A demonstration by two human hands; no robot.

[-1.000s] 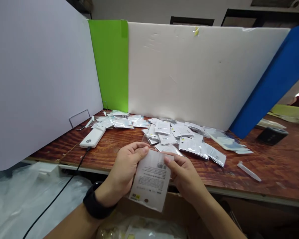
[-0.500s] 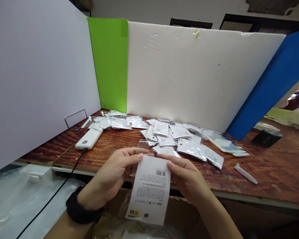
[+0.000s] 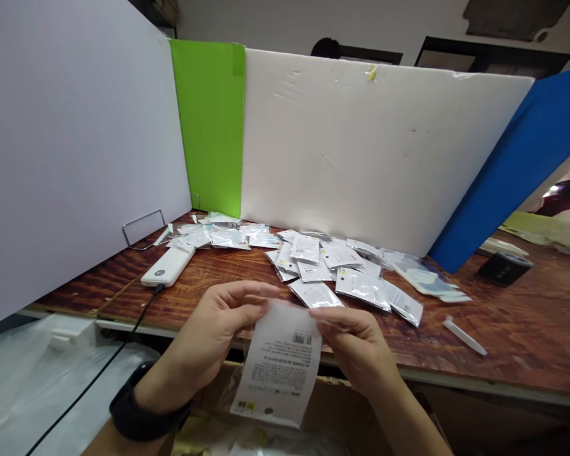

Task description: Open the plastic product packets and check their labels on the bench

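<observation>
We find upright boards closing the far side: a pale board (image 3: 76, 139) at left, a green panel (image 3: 211, 126), a white board (image 3: 361, 145) at centre and a blue panel (image 3: 513, 171) at right. The wooden bench (image 3: 503, 342) carries a loose pile of sealed packets (image 3: 332, 266) near the white board. At the bench's near edge we find the left hand (image 3: 213, 335) and the right hand (image 3: 356, 348). Each is closed in a pinch on one top corner of a printed card (image 3: 278, 367) in a clear sleeve. The card hangs between and below the hands, with its barcode toward us. A white power bank (image 3: 168, 266) lies left of the pile, and its black cable (image 3: 99, 373) drops off the near edge.
</observation>
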